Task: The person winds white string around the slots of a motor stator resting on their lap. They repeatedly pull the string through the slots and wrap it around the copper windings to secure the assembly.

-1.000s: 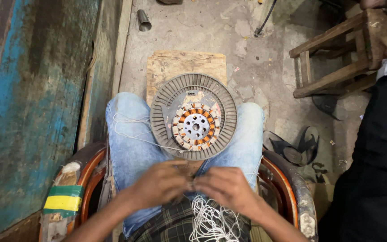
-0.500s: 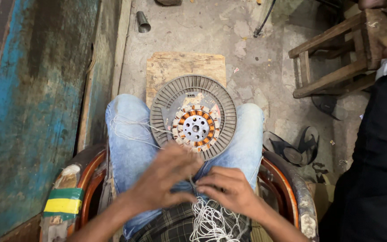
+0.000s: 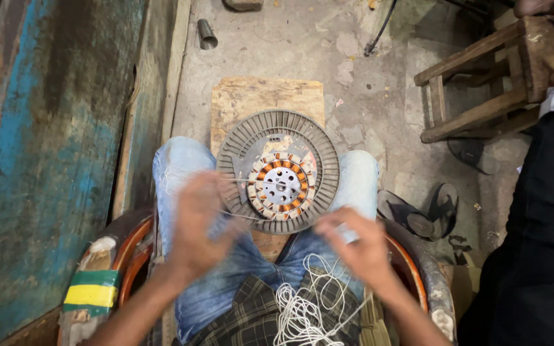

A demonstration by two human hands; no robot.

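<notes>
White string stretched across your lap.
Your left hand and right hand each pinch string beside the copper-wound fan stator.

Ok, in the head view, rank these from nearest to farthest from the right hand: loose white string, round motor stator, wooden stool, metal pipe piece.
From the right hand:
1. Loose white string, on the lap just below it.
2. Round motor stator, on the knees, up and left.
3. Wooden stool, upper right on the floor.
4. Metal pipe piece, far upper left.

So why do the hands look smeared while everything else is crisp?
In the head view, both the left hand and right hand show motion blur; the round motor part on the knees and the wooden stool stay sharp under soft, even light with no glare.
</notes>
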